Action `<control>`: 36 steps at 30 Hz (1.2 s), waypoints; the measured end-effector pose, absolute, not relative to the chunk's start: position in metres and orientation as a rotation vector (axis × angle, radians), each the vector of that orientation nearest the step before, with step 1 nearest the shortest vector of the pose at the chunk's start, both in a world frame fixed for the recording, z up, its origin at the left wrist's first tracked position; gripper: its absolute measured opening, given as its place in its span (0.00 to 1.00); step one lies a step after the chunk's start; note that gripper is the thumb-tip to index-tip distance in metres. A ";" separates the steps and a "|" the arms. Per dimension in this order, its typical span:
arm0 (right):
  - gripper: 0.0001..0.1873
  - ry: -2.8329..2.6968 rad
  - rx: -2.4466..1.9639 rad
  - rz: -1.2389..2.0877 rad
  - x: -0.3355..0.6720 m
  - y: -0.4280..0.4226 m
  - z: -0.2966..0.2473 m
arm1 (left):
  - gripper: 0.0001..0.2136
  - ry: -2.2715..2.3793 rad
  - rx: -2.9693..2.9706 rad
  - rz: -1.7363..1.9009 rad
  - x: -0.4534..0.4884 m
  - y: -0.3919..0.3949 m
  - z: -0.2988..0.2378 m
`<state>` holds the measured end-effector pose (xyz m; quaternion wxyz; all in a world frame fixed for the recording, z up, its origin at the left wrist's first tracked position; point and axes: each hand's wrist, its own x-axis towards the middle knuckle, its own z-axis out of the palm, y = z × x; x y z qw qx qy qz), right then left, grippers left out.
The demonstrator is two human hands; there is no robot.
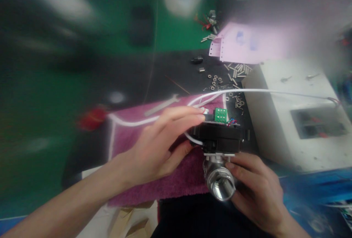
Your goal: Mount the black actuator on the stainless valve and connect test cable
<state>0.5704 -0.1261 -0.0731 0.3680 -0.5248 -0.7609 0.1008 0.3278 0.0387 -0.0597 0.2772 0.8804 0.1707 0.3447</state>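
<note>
An electric ball valve hangs above the pink towel, its shiny threaded metal opening facing me. On top sits its black actuator housing, uncovered, with a small green circuit board and thin coloured wires. My left hand grips the actuator's left side, fingers over its top edge and thumb below. My right hand is closed around the right side of the metal body; part of its fingers is hidden behind it. A white cable passes behind the actuator, and another piece of it enters the housing's left side.
An open-end wrench lies on the towel's far edge. Behind are loose nuts, metal pins and pink paper sheets. At right stands a pale metal box joined to the cable. A blurred red object is at left.
</note>
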 end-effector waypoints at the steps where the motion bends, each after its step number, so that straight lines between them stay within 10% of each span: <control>1: 0.15 -1.954 -1.352 0.263 0.571 -0.126 -0.073 | 0.28 0.470 2.359 0.933 0.328 0.038 -0.060; 36: 0.18 -1.977 -1.312 0.292 0.572 -0.124 -0.073 | 0.26 0.522 2.450 1.043 0.329 0.038 -0.066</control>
